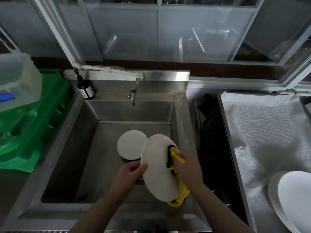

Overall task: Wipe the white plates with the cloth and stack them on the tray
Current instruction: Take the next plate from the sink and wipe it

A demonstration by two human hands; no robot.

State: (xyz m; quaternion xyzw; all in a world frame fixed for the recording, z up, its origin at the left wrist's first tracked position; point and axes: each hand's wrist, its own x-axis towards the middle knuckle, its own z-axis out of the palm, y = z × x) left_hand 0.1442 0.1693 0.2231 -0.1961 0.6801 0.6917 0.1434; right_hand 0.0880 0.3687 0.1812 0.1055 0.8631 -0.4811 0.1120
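The held plate (pixel 159 167) covers part of the yellow cloth (pixel 178 192), and the left hand (pixel 129 174) has its fingers tucked behind the rim. The second plate (pixel 130 144) in the sink (pixel 70 140) hides whatever it sits on (only a dark edge peeks out). The stack of plates (pixel 292 199) runs off the right and bottom edges. The bottle (pixel 85 89) label is too small to read.

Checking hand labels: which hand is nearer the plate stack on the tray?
Right. The right hand wipes with the cloth beside the sink's tray-side edge; the left hand is farther from the plate stack.
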